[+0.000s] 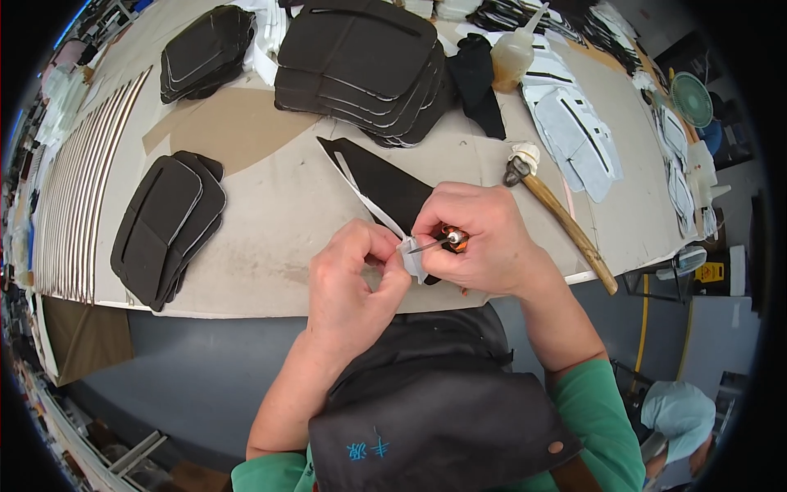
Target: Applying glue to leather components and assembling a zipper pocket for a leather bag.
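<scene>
My left hand pinches the end of a small whitish piece between thumb and fingers. My right hand is closed around a small pointed tool with an orange and black handle. Its thin metal tip lies against the whitish piece. A black fabric panel with a white strip along one edge runs from under my hands toward the far left, its near part hidden by them. Both hands are close together over the table's front edge. Fine detail at the tip is too small to make out.
Black panel stacks lie at the left, far left and far middle. A wooden-handled hammer rests right of my hands. Beyond it are a squeeze bottle and pale cut panels. A person is at lower right.
</scene>
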{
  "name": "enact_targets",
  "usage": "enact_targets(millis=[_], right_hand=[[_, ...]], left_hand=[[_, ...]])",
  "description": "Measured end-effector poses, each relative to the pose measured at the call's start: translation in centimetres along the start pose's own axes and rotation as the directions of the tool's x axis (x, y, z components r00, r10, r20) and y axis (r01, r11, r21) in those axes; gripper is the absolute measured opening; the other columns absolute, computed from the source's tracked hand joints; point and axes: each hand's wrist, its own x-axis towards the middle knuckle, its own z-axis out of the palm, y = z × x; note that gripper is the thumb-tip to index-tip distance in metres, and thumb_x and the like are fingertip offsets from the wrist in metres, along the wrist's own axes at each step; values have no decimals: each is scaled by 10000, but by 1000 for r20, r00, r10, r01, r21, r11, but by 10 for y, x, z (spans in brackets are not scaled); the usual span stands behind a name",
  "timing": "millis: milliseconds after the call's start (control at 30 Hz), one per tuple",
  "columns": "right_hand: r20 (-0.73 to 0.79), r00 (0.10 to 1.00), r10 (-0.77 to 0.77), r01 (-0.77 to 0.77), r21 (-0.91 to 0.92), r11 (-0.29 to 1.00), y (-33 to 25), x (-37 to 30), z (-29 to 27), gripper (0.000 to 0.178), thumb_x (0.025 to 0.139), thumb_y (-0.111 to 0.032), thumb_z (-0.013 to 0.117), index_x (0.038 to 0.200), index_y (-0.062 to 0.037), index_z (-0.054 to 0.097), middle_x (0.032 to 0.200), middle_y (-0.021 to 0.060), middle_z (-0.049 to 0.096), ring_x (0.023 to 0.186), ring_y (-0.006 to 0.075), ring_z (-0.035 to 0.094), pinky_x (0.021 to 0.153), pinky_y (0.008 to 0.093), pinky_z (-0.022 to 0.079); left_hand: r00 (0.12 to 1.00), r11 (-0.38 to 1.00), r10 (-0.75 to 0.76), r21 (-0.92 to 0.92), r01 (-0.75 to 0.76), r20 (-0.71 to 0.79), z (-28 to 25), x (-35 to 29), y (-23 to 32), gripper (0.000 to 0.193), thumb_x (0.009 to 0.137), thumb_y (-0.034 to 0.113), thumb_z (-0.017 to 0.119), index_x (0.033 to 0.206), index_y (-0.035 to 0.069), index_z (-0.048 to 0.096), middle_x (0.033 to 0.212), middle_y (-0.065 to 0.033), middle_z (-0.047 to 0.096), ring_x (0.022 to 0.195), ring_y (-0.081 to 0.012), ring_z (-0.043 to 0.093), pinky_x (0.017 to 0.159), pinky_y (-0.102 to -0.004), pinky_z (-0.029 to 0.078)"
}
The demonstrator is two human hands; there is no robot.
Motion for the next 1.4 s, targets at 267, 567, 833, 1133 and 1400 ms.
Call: enact_targets(millis=[267,567,833,1133,1400], right_hand=[[-41,990,139,-114,369,922,7,-10,9,55,759,11,686,780,-5,638,785,33,624,614,85,529,521,256,398],[-113,851,513,-206,826,525,19,-12,-28,106,913,-132,655,884,-31,646,749,-4,629,538,27,460,496,194,354],[-325,826,460,-525,-151,838,48,-53,-79,92,884,-8,670,974,-23,682,790,20,673,690,81,554,618,253,452],[114,985,128,-130,14,991,-17,-21,32,361,677,-165,907,845,-37,615,787,57,600,671,172,601,615,281,490],[97,990,103,-100,-41,994,-11,-25,66,223,763,-131,803,853,-53,615,800,77,619,624,259,642,570,359,517]], left_hand=[[1000,1000,18,23,-18,-22,3,1,5,159,751,-86,683,818,3,569,839,-99,655,676,-181,641,631,-293,535],[990,989,-143,-28,143,16,-9,-7,9,89,870,-68,658,863,-16,586,930,-72,646,810,-110,616,760,-259,533],[983,971,-180,171,169,47,-37,-22,8,123,814,-52,694,841,7,590,819,-78,670,684,-171,654,608,-285,519],[995,916,-82,398,56,50,-52,-26,2,149,794,-60,674,904,21,616,926,-89,663,835,-243,619,725,-334,492],[986,899,120,410,-156,112,-55,-24,-27,243,778,-91,622,980,37,670,1079,-86,660,1007,-281,572,874,-370,465]])
